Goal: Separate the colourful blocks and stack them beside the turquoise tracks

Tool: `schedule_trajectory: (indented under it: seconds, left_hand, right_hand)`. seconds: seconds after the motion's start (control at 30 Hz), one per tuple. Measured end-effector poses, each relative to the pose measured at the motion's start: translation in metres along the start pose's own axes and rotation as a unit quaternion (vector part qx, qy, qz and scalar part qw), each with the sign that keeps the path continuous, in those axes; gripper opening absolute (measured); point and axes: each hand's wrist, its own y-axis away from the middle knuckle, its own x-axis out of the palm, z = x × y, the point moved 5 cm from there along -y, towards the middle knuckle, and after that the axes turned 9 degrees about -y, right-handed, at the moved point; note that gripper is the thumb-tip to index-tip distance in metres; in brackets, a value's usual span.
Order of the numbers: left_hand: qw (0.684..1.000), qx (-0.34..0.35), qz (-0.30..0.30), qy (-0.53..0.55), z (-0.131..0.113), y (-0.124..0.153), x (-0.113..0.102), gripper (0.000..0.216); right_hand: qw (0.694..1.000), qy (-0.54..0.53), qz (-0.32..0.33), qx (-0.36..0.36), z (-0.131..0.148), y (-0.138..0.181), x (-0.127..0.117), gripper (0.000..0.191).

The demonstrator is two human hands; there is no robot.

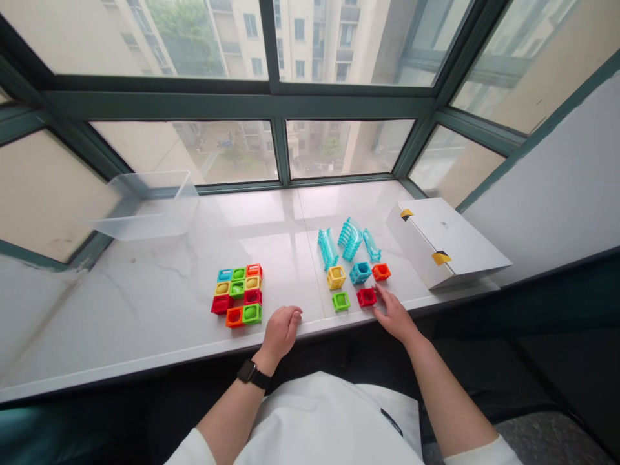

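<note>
My left hand (281,329) rests on the front edge of the white marble sill (159,310), fingers curled into a loose fist with nothing in it, just right of a joined cluster of coloured cube blocks (238,294). My right hand (393,313) lies flat with fingers stretched out, its fingertips touching a red cube block (367,296). Around that block sit a green cube (341,301), a yellow cube (336,277), a blue cube (360,272) and an orange cube (381,272). Behind them lie three translucent blue track pieces (349,242).
A clear plastic bin (145,205) stands at the back left of the sill. A white cardboard box (443,240) with yellow tape lies at the right. Window frames (281,155) close off the back, a grey wall the right.
</note>
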Motion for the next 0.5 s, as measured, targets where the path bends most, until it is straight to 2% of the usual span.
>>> schedule_trajectory:
  seconds: [0.07, 0.17, 0.3, 0.4, 0.5]
  left_hand:
    - [1.0, 0.0, 0.001, 0.001, -0.001, 0.0, -0.001, 0.033]
    - [1.0, -0.001, 0.005, -0.001, -0.002, -0.001, -0.001, 0.033]
    - [1.0, -0.017, 0.003, 0.012, -0.004, 0.0, -0.002, 0.029]
    - [0.999, -0.006, -0.027, 0.029, -0.008, 0.003, -0.016, 0.024]
    - [0.993, 0.029, -0.109, -0.025, -0.008, 0.002, -0.051, 0.021]
  right_hand:
    - [0.999, -0.021, -0.029, -0.002, 0.002, 0.008, -0.007, 0.069]
    - [0.992, -0.029, -0.119, -0.013, 0.017, 0.017, -0.022, 0.057]
    - [0.973, -0.017, -0.213, -0.084, 0.069, 0.02, -0.033, 0.038]
    - [0.964, -0.034, -0.214, -0.151, 0.119, 0.013, -0.022, 0.026]
    - [0.96, -0.094, -0.141, -0.224, 0.164, 0.001, 0.008, 0.024]
